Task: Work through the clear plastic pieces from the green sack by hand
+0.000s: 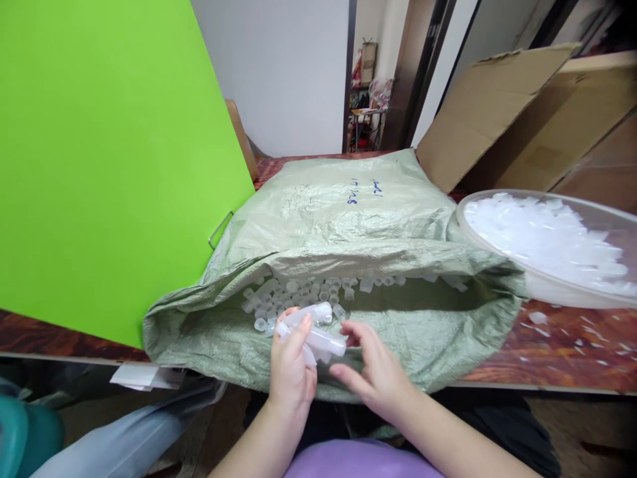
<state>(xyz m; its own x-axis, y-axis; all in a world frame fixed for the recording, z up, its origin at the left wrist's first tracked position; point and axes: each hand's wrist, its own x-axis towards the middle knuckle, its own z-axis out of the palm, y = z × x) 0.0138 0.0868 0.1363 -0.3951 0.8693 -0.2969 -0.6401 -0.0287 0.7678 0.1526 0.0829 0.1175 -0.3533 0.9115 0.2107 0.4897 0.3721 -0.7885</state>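
Note:
My left hand [293, 372] is closed around a few translucent white plastic tubes [318, 340], held over the mouth of a sack. Just right of their ends, my right hand [371, 365] has its fingers apart and curved, with nothing visible in it. Its fingertips are close to one tube's end; whether they touch is hard to tell. The pale green woven sack [358, 219] lies on its side with its mouth gaping toward me. Inside are many loose tubes of the same kind [303, 292], some seen end-on as round openings.
A clear round tub [542, 282] full of small white plastic pieces stands at the right. White scraps [537, 318] litter the reddish table [577, 358] beside it. An open cardboard box [502, 113] sits behind, and a bright green panel [109, 159] rises on the left.

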